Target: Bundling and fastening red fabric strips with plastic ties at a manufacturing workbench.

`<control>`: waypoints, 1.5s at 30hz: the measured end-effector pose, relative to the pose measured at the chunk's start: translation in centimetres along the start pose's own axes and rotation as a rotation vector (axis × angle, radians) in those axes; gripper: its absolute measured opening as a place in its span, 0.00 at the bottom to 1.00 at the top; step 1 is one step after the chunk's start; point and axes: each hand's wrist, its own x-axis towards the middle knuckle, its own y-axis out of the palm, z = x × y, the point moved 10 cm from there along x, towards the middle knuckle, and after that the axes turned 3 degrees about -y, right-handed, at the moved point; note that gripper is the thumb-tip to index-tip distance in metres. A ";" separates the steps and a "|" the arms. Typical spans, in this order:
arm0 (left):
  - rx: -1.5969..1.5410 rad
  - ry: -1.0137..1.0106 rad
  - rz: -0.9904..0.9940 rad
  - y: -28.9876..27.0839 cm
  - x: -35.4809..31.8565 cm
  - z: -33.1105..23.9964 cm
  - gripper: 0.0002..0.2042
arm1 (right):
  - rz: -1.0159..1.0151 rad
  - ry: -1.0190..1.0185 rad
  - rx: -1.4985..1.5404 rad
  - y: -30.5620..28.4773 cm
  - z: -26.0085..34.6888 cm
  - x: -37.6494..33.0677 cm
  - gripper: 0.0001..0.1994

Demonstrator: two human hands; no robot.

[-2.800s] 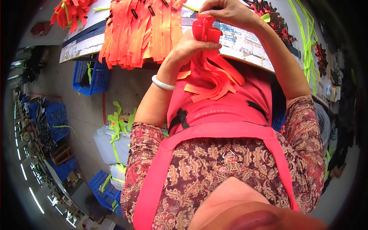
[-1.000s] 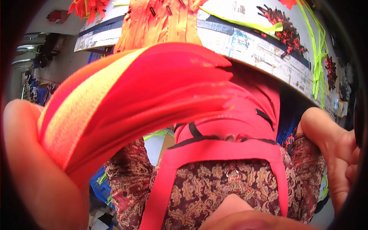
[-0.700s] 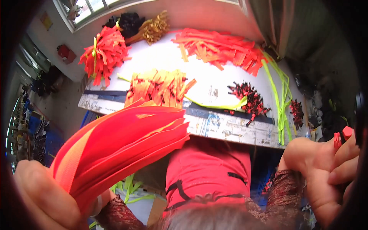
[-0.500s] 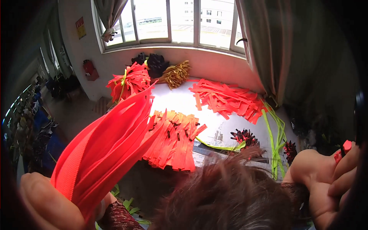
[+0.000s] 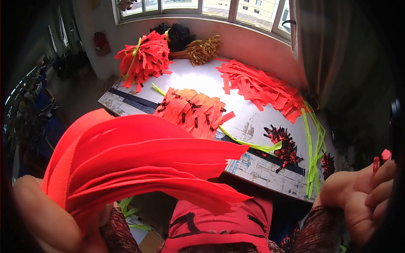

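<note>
My left hand (image 5: 46, 215), at the lower left, is closed round a thick bundle of bright red fabric strips (image 5: 139, 147). Their loose ends fan out to the right, in front of the table. At the right edge my right hand (image 5: 358, 198) is raised with its fingers curled. Small red pieces (image 5: 385, 154) show at its fingertips; what they are exactly I cannot make out. Beyond the bundle, a row of orange-red strips (image 5: 194, 109) lies on the table, with short black pieces scattered over it.
The white-topped table (image 5: 249, 122) also bears a red strip pile (image 5: 261, 88), a tied red bundle (image 5: 145, 57), black-and-red pieces (image 5: 282, 145) and yellow-green ties (image 5: 312, 147). Behind stand black (image 5: 180, 37) and mustard bundles (image 5: 204, 49). A red apron (image 5: 219, 219) covers my front.
The strip bundle has swung down, its loose ends now pointing right instead of up. The view has shifted downward; the hair in front is gone, showing the apron and the table's near edge.
</note>
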 end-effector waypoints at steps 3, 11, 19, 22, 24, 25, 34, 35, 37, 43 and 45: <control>0.000 -0.051 -0.018 0.4 -0.6 1.4 0.11 | 0.006 0.045 0.008 1.5 -0.5 -1.3 0.14; 0.000 -0.267 -0.077 0.8 -1.4 5.2 0.10 | 0.020 0.253 0.046 4.8 -2.2 -6.4 0.14; -0.298 -0.633 -0.176 4.3 -6.6 16.2 0.06 | 0.375 1.137 0.254 17.1 -9.0 -20.7 0.21; -0.297 -0.618 -0.245 5.8 -9.9 19.8 0.03 | 0.556 1.361 0.599 23.3 -5.7 -27.9 0.37; -0.317 -0.735 -0.272 7.0 -12.9 22.5 0.06 | 0.738 1.434 0.817 26.1 -2.4 -30.9 0.36; -0.380 -0.858 -0.279 7.9 -14.7 24.0 0.08 | 0.776 1.462 0.953 27.2 -0.6 -31.7 0.38; -0.556 -1.095 0.017 11.0 -18.6 28.8 0.23 | 0.598 1.828 0.945 27.2 1.7 -35.9 0.18; -0.500 -1.182 0.100 11.4 -19.5 29.5 0.23 | 0.557 1.864 1.013 27.2 2.1 -36.7 0.18; -0.475 -1.187 0.199 12.3 -19.7 30.4 0.14 | 0.593 1.802 0.941 27.1 1.7 -38.0 0.19; -0.612 -1.337 0.068 14.1 -19.8 31.9 0.09 | 0.353 1.728 0.926 25.5 0.7 -37.9 0.20; -0.695 -1.340 0.017 14.3 -18.7 31.9 0.09 | 0.332 1.733 0.937 25.0 0.4 -37.2 0.17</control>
